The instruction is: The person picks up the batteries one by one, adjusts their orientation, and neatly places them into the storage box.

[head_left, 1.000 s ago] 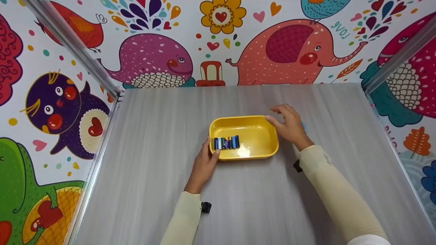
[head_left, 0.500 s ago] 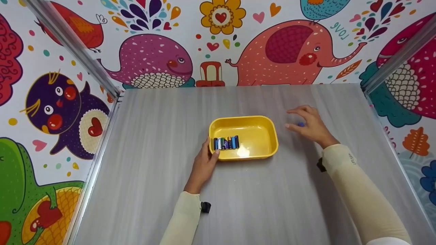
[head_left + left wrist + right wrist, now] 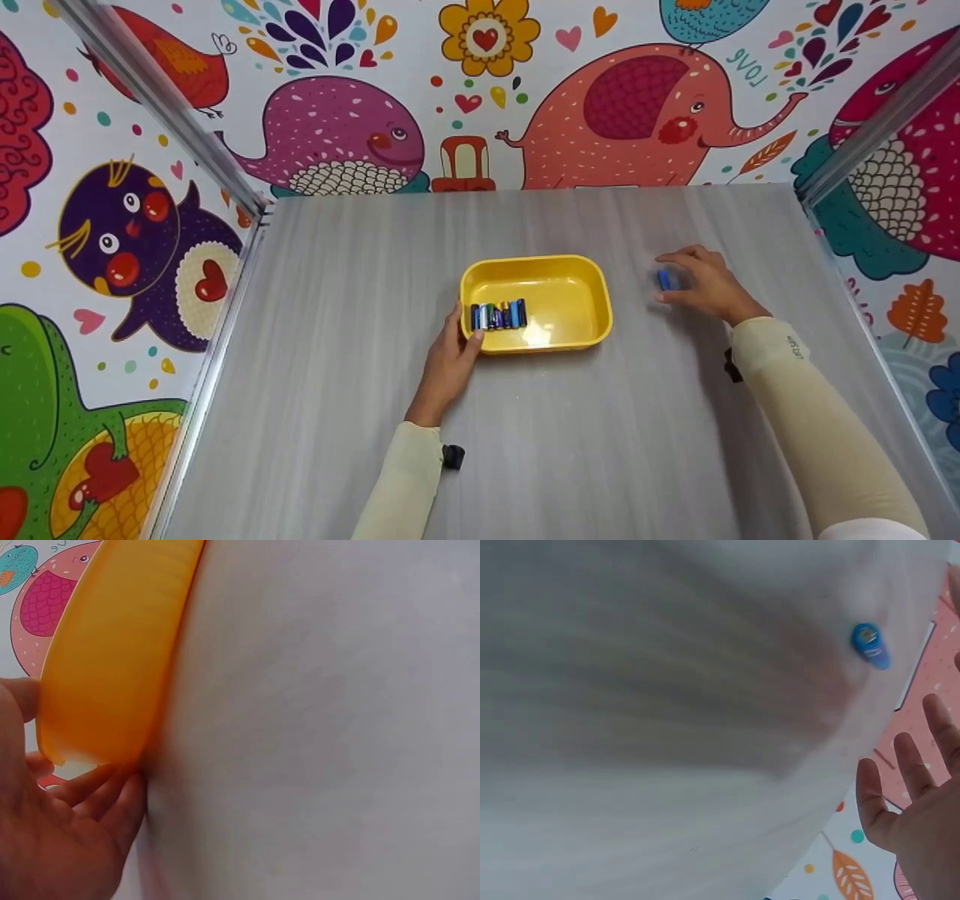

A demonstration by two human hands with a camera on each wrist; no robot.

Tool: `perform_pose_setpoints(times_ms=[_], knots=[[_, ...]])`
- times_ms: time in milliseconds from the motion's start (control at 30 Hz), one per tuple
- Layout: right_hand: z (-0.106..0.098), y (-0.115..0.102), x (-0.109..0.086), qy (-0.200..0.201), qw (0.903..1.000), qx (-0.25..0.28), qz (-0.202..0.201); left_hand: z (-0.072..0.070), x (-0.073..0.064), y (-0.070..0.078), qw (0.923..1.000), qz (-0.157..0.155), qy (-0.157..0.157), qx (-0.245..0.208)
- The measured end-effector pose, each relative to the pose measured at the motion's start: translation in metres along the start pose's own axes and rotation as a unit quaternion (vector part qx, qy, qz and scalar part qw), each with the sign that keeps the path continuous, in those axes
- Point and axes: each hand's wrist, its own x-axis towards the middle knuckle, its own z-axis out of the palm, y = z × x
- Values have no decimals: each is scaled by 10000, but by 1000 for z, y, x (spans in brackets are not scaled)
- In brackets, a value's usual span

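Observation:
A yellow plastic tray [image 3: 570,346] stands on the table, and several batteries [image 3: 499,315] lie side by side in its left part. My left hand [image 3: 448,365] grips the tray's near left corner, with the thumb at the front rim and the fingers along the end wall. In the left wrist view, fingertips [image 3: 132,799] reach to the bottom of that wall. To the right of the tray a single blue battery [image 3: 664,280] is on the table. My right hand [image 3: 709,283] is beside it, thumb and forefinger spread to either side, with a gap visible around the battery.
The grey wood-look table [image 3: 360,300] is bounded at the back and sides by walls printed with cartoon animals [image 3: 345,127]. Metal posts [image 3: 161,105] rise at the back corners. Black straps [image 3: 453,457] sit on both wrists.
My right hand has moved right, from the tray's far right corner to the blue battery, which was mostly hidden behind it before. The left hand and tray have stayed put.

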Motion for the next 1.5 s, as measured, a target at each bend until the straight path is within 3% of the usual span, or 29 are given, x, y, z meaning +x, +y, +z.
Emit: perform_pose_setpoints(times_ms=[200,400,600,900,1167,1500], knots=[[2,14,1,-214,9996,-132,117,-1,1,-1,10000,53,7,24],[6,21,2,-440,9980,57,452,0,2,-1,10000,30,-16,19],[9,23,4,-513,9980,153,341,0,2,-2,10000,24,-15,-1],[14,25,5,-337,9992,-20,233,0,1,-2,10000,10,-22,29],[19,31,3,72,9997,211,126,0,0,-1,10000,-39,28,4],[22,28,1,264,9993,242,-46,1,0,-1,10000,-44,36,-1]])
